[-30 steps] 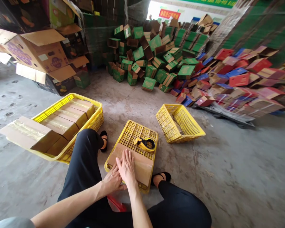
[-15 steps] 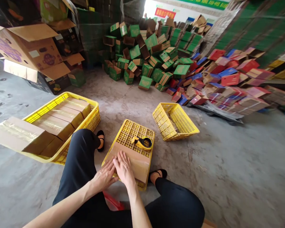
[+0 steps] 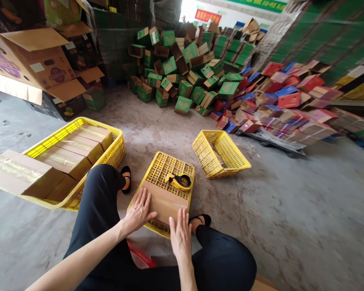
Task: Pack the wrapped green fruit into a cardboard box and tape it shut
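**Open Palms Meet Cardboard on a Yellow Crate**

In the head view, a seated person's left hand (image 3: 139,212) and right hand (image 3: 181,234) lie open, fingers extended, on a flat, rectangular brown cardboard box (image 3: 164,202) atop a yellow plastic lattice crate (image 3: 176,159) on the grey concrete floor (image 3: 276,202). Neither hand grips; the left touches the box's left end, the right its near right corner.

The contact suggests pressing and steadying. Done well, that calls for flat fingers, even pressure toward both ends and no hard push at mid-panel, where thin board could buckle; balanced hands would also prevent a skid on the lattice. Any lifted edge would best be smoothed outward along its length.

The box occupies the near part of the crate's upper surface, broad face up. Its long axis runs left to right across the person's front, slanting so that the right end sits slightly nearer. Which end is its front cannot be told. Just beyond it rests a yellow-and-black tape dispenser (image 3: 173,180), its ring to the right. A long yellow basket (image 3: 118,149) of taped brown cartons (image 3: 79,144) stands at left.
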The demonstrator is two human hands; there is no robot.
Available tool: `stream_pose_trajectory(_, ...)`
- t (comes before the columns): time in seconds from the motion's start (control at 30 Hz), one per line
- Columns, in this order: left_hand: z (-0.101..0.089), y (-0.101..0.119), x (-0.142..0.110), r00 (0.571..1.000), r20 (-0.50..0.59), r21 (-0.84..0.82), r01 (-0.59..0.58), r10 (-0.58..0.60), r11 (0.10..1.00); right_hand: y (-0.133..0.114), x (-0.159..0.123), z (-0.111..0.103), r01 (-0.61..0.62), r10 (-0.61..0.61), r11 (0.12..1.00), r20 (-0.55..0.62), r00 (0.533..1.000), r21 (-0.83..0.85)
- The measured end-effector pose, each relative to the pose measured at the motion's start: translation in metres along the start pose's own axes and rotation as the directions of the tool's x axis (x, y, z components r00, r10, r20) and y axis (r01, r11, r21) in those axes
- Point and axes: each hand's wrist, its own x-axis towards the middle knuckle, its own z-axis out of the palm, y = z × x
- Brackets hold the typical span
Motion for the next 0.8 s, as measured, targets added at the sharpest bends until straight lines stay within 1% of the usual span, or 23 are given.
stream_pose_trajectory(0.1,0.001,0.023,0.006,0.996,0.062,-0.023,-0.066,0.067,0.998,0.005,0.017,0.001,-0.026,0.027,0.999,-0.040,0.999,0.032)
stream_pose_trajectory(0.23,0.002,0.056,0.013,0.976,0.156,-0.061,-0.147,0.155,0.987,0.004,0.036,0.000,-0.033,0.036,0.998,-0.067,0.997,0.047)
stream_pose_trajectory(0.3,0.002,0.065,0.016,0.964,0.170,-0.097,-0.190,0.204,0.977,0.005,0.037,0.001,-0.018,0.021,0.999,-0.073,0.997,0.041)
stream_pose_trajectory(0.37,0.002,0.065,0.018,0.952,0.165,-0.139,-0.237,0.259,0.961,0.006,0.031,0.004,0.011,-0.010,1.000,-0.074,0.997,0.014)
stream_pose_trajectory(0.43,0.001,0.054,0.020,0.944,0.147,-0.174,-0.269,0.295,0.947,0.007,0.022,0.009,0.034,-0.038,0.999,-0.086,0.996,-0.043)
stream_pose_trajectory(0.5,-0.001,0.034,0.022,0.957,0.116,-0.180,-0.245,0.267,0.953,0.004,0.013,0.013,0.055,-0.067,0.992,-0.112,0.991,-0.111)
stream_pose_trajectory(0.6,-0.004,-0.002,0.026,0.993,0.046,-0.130,-0.103,0.110,0.986,-0.009,0.005,0.018,0.087,-0.112,0.982,-0.143,0.983,-0.169)
stream_pose_trajectory(0.67,-0.006,-0.023,0.027,1.000,0.019,-0.099,-0.022,0.024,0.995,-0.024,0.006,0.019,0.097,-0.121,0.981,-0.137,0.983,-0.171)
stream_pose_trajectory(0.73,-0.005,-0.038,0.024,0.999,0.009,-0.083,0.043,-0.043,0.996,-0.042,0.010,0.019,0.122,-0.140,0.979,-0.107,0.984,-0.163)
stream_pose_trajectory(0.8,-0.003,-0.046,0.018,0.995,0.019,-0.094,0.099,-0.098,0.991,-0.063,0.018,0.018,0.187,-0.198,0.971,-0.061,0.978,-0.151)
